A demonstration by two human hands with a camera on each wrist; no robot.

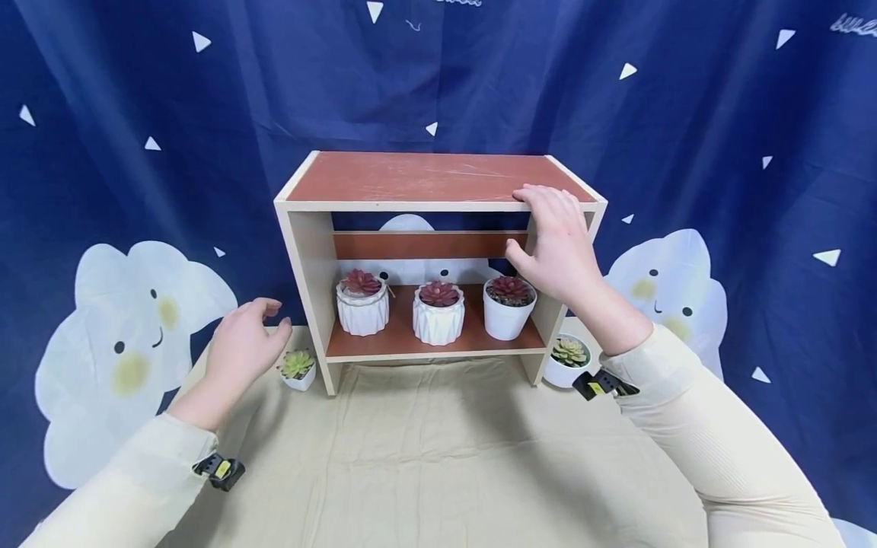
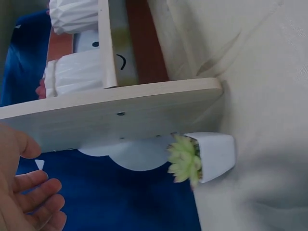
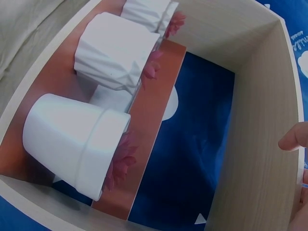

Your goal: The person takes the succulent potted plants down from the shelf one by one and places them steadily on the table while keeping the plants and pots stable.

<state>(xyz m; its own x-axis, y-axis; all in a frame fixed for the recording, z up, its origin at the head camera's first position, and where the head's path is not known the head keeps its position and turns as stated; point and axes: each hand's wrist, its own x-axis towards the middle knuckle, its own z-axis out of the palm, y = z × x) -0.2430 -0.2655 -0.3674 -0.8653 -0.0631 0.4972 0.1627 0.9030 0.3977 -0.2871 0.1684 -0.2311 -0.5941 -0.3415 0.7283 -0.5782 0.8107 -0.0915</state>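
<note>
A small wooden shelf (image 1: pixel 438 179) with a reddish-brown top stands on the cloth. On its lower board is a row of white pots with red succulents: a ribbed left pot (image 1: pixel 363 313), a faceted middle pot (image 1: pixel 438 323) and a smooth right pot (image 1: pixel 508 316). My right hand (image 1: pixel 558 243) is at the right end of the top board, fingertips over its front edge and thumb apart below. In the right wrist view the thumb (image 3: pixel 293 137) overlaps the board's underside. My left hand (image 1: pixel 243 342) hovers left of the shelf, fingers loosely bent, holding nothing.
A small pot with a green succulent (image 1: pixel 298 369) stands beside the shelf's left leg. Another white pot with a green succulent (image 1: pixel 567 361) is by the right leg. Beige cloth (image 1: pixel 438 457) covers the surface in front; a blue cloud-print curtain (image 1: pixel 438 76) hangs behind.
</note>
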